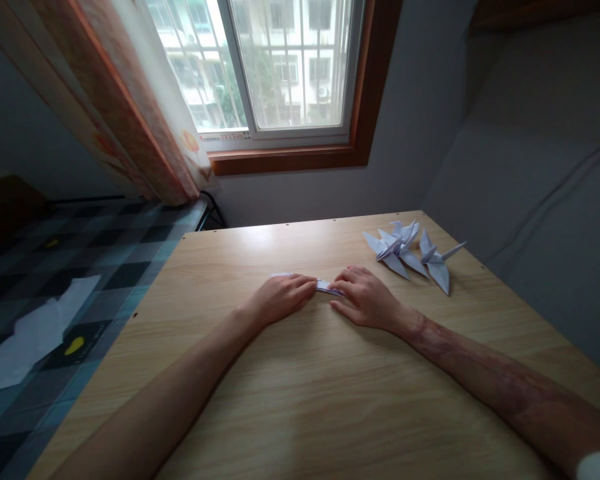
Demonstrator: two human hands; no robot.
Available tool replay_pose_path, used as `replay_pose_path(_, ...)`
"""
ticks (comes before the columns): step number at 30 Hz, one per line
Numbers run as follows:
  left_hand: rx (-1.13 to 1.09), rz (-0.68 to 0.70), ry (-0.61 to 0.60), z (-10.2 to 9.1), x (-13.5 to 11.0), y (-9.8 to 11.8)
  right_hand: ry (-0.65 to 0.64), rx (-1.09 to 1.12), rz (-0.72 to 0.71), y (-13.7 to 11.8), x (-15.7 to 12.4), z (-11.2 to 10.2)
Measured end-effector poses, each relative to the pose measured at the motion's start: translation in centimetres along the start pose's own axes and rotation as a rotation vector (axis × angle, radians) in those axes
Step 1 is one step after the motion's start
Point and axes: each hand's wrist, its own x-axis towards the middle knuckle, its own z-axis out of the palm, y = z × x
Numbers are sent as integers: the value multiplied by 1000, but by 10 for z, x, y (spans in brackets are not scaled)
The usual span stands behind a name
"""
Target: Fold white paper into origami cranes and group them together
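A small piece of folded white paper (325, 287) lies on the wooden table between my two hands. My left hand (283, 295) is closed on its left part, palm down, with the fingers together and pressing it to the tabletop. A thin white edge of paper pokes out behind that hand. At the other end, my right hand (366, 298) grips the paper with bent fingers, its thumb nearer to me. Both hands hide much of the paper, so its full shape cannot be made out.
Several folded white paper cranes (397, 247) sit at the table's (290, 400) far right, one crane (435, 260) slightly apart. Left of the table, white paper sheets (35, 337) lie on a checked bedspread (10, 253). A window (290, 67) and curtain (125, 100) are behind.
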Motion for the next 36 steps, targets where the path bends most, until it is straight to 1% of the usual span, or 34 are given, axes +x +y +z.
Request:
replay_pose_path(5,-61,-116,47,0,2,0,7,-25,16,2,0,1)
replay_pose_path(10,-72,-176,86,-2,8,8,70,-88,33,5,2,6)
replay_pose_path(15,-179,-215,110,-10,11,15,242,99,123,5,3,6)
replay_pose_path(18,-252,-282,95,-20,16,22,330,198,178,1,6,3)
replay_pose_path(20,-362,-359,59,-25,20,28,372,276,218,-1,7,0)
replay_pose_path(21,-453,-411,37,-27,22,31,386,329,245,-2,8,0)
replay_pose_path(23,-668,-526,79,-27,27,38,413,444,313,-1,10,-1)
replay_pose_path(25,-896,-652,102,-22,31,43,430,538,374,1,11,0)
replay_pose_path(27,-1087,-771,55,-16,33,46,435,588,410,6,11,3)
replay_pose_path(28,-1155,-810,42,-12,34,47,430,608,426,8,10,4)
replay_pose_path(30,-1236,-858,21,-7,34,49,409,651,463,12,10,6)
replay_pose_path(33,-1300,-897,-6,-3,34,52,376,716,518,15,9,9)
replay_pose_path(34,-1298,-893,-21,-3,33,53,364,734,530,16,9,9)
replay_pose_path(36,-1247,-840,-53,-2,32,55,338,759,544,18,9,11)
